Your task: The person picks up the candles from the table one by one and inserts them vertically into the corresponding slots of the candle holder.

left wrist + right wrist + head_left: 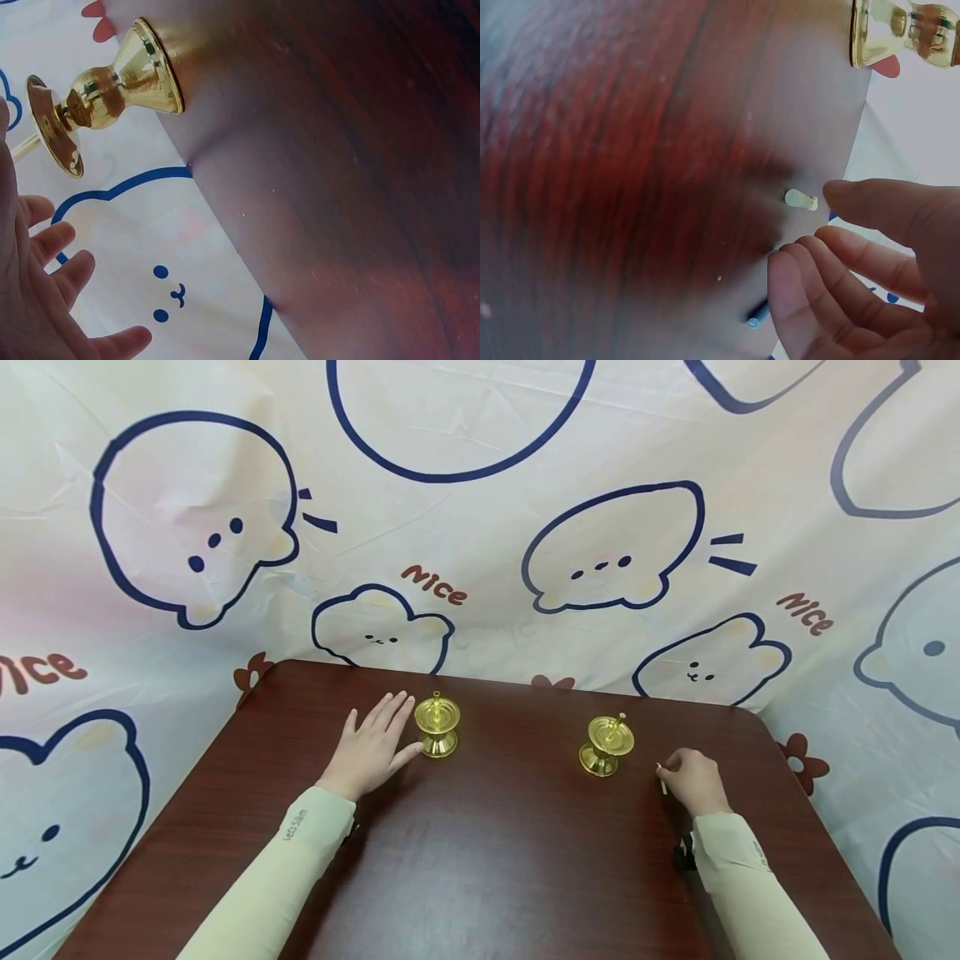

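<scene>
My left hand [367,752] lies beside the left brass pedestal lamp [437,717], fingers straight and spread, thumb pointing at its stem. In the left wrist view the hand [45,277] is near the lamp's dish [56,127]; whether they touch I cannot tell. My right hand [693,781] is at the table's right side with bent fingers. A short pale stick [801,199] is just off the thumb tip in the right wrist view, apparently not pinched. By the other fingers lies a small blue piece [757,313], partly hidden.
A second brass pedestal lamp [609,739] stands left of the right hand, a thin rod rising from its dish. Both lamps are on the dark brown wooden table [495,843]. A cartoon-printed cloth [480,527] hangs behind the table's far edge and on both sides.
</scene>
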`<state>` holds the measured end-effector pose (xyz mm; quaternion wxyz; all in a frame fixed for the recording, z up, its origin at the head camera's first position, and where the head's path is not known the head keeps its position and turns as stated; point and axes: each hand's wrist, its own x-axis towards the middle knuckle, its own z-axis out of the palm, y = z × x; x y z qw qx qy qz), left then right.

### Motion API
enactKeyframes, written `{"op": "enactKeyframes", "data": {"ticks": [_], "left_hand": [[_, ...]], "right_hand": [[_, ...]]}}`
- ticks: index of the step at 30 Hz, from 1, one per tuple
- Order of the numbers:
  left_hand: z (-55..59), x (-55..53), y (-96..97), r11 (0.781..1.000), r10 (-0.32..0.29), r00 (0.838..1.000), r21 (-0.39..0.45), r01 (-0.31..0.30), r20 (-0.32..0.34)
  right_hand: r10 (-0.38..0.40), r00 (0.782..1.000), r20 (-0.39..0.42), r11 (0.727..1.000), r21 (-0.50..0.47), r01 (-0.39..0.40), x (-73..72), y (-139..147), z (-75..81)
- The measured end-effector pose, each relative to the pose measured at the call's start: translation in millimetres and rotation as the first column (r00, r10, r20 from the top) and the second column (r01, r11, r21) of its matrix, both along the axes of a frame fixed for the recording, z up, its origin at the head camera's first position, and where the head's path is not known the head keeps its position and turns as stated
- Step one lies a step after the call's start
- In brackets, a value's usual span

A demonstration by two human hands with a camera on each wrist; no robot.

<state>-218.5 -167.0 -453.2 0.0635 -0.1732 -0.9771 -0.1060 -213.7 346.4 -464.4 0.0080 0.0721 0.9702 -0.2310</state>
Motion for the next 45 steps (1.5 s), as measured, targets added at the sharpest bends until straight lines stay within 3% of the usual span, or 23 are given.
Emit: {"op": "enactKeyframes", "data": {"ticks": [23, 34, 45], "left_hand": [[-3.4, 6.6, 11.5, 0.998, -0.061, 0.998, -0.005, 0.061, -0.012], [-6.0, 7.4, 12.2, 0.997, -0.074, 0.997, -0.014, 0.074, -0.001], [-6.6, 8.2, 12.7, 0.996, -0.087, 0.996, 0.010, 0.087, 0.008]], "right_hand": [[-0.035, 0.999, 0.042, 0.999, -0.028, 0.036, -1.8, -7.2, 2.0], [-0.025, 0.999, 0.022, 1.000, -0.003, 0.026, -5.5, -5.2, 2.9], [-0.047, 0.996, 0.074, 0.998, -0.025, 0.049, -7.5, -7.9, 3.5]]}}
